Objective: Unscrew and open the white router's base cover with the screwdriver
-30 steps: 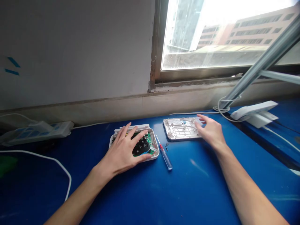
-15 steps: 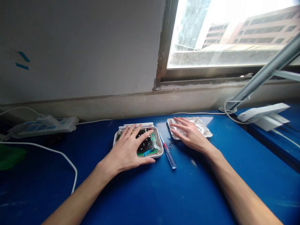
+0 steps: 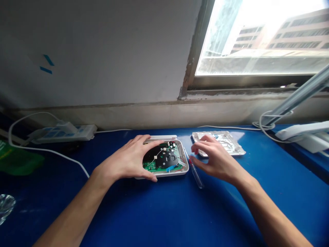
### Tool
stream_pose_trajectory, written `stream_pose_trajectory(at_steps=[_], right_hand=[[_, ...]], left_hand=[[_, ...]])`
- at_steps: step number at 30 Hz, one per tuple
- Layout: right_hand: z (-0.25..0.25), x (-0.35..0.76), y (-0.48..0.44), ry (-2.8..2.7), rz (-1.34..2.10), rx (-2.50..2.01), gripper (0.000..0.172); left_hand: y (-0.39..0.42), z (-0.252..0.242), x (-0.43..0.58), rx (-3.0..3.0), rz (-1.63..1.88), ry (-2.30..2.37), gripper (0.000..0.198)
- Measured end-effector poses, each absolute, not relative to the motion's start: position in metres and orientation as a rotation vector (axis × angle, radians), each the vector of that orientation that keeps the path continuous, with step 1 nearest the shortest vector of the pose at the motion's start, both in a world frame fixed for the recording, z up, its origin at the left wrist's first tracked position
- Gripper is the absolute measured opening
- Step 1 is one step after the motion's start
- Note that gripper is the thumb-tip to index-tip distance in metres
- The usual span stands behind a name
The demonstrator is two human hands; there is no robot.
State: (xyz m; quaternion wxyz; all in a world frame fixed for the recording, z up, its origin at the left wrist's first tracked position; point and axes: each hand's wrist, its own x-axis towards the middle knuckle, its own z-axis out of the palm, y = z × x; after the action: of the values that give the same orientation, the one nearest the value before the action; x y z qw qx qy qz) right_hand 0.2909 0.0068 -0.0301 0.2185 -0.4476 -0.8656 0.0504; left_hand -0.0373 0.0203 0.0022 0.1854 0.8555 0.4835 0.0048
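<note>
An opened white device [image 3: 167, 159] with a green circuit board and a black round part lies on the blue table [image 3: 164, 212]. My left hand [image 3: 125, 161] grips its left side, thumb at the front edge and fingers on the back edge. Just to its right, my right hand [image 3: 218, 161] hovers with fingers apart and slightly curled, holding nothing. A small screwdriver [image 3: 198, 179] with a clear handle and red collar lies under those fingertips. The removed white cover [image 3: 231, 142] lies behind my right hand, partly hidden by it.
A white power strip [image 3: 64, 132] and its cable [image 3: 51, 151] lie at the back left, beside a green object [image 3: 15, 159]. A white lamp base [image 3: 303, 132] with cables stands at the right under the window. A clear glass object [image 3: 5, 206] shows at the left edge.
My left hand slid off the board to grip the device's left side. My right hand left the cover and moved toward the screwdriver. The view shifted left.
</note>
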Motion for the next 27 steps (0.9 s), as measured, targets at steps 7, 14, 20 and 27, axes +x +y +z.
stream_pose_trajectory(at_steps=[7,14,20,27], right_hand=[[-0.029,0.272,-0.002,-2.548,0.238,-1.290,0.015],[-0.034,0.279,0.005,-2.283,0.534,-1.427,0.012],[-0.023,0.288,0.007,-1.762,0.988,-1.381,0.040],[-0.018,0.286,0.001,-1.466,1.400,-1.271,0.058]], left_hand=[[0.023,-0.001,-0.046,2.354,-0.030,1.405,0.122],[0.023,-0.002,-0.049,2.352,-0.005,1.418,0.122],[0.019,0.002,-0.044,2.341,-0.006,1.406,0.121],[0.014,0.011,-0.032,2.340,-0.057,1.388,0.119]])
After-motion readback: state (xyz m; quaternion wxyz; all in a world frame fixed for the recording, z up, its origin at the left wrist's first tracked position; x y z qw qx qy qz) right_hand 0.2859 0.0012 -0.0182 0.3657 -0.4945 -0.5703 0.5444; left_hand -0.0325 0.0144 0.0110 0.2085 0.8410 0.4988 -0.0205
